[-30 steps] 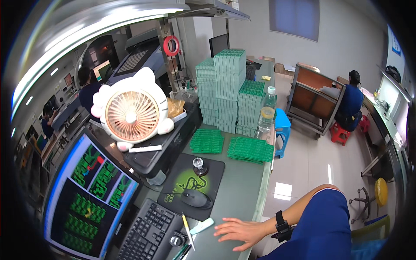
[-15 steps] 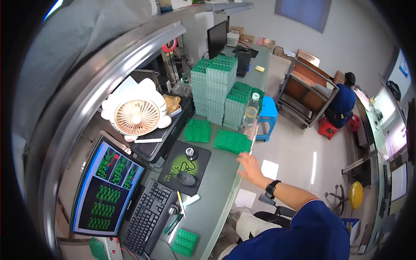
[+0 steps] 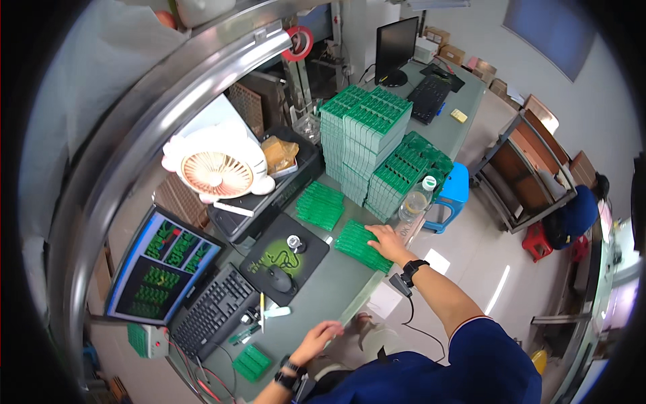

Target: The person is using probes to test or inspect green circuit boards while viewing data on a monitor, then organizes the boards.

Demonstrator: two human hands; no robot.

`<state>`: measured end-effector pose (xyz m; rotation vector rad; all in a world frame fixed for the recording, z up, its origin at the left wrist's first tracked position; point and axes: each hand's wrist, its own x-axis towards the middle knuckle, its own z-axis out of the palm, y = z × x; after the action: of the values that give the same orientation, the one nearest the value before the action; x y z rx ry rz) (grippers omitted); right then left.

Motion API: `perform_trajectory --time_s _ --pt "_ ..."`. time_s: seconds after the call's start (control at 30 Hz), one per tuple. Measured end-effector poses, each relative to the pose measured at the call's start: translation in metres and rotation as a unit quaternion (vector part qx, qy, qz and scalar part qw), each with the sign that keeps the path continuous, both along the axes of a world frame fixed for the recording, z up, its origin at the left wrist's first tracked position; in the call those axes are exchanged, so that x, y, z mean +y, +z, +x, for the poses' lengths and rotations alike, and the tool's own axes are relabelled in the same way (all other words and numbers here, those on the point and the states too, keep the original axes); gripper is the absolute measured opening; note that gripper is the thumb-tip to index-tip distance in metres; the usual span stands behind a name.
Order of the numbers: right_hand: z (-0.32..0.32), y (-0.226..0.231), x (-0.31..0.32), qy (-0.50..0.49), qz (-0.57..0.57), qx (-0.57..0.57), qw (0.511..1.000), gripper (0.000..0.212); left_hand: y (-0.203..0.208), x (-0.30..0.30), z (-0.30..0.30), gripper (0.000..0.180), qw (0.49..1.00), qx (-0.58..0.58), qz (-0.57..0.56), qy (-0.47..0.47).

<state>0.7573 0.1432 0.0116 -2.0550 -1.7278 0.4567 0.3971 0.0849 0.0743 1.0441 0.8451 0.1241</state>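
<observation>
My right hand reaches over a fanned pile of green circuit boards at the table's right edge. Its fingers are stretched out, and the fingertips touch the boards or lie just over them. My left hand is over the table's front edge, fingers extended and nothing visible in it. It is nearest to a small green board panel lying below the keyboard. A second fanned pile of green boards lies left of the first. Behind them rise tall stacks of green boards.
A clear bottle stands beside the stacks. On the left are a monitor, a keyboard, a mouse on a dark mat, and a lit fan. A blue stool is beyond the table; a person sits farther right.
My right hand has moved from beside the table edge onto the fanned boards. My left hand has come into view at the lower middle. The whole view has shifted and turned.
</observation>
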Motion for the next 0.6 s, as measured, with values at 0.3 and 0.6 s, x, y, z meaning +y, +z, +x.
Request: perform_trajectory --time_s 0.3,0.6 --pt "-0.042 0.010 -0.042 0.127 -0.021 0.063 0.990 0.051 -0.085 -0.028 0.113 0.030 0.858 -0.058 -0.405 0.311" --pt "-0.053 0.009 -0.056 0.166 -0.074 0.188 0.965 0.045 -0.049 -0.015 0.132 0.040 0.877 -0.025 -0.355 0.324"
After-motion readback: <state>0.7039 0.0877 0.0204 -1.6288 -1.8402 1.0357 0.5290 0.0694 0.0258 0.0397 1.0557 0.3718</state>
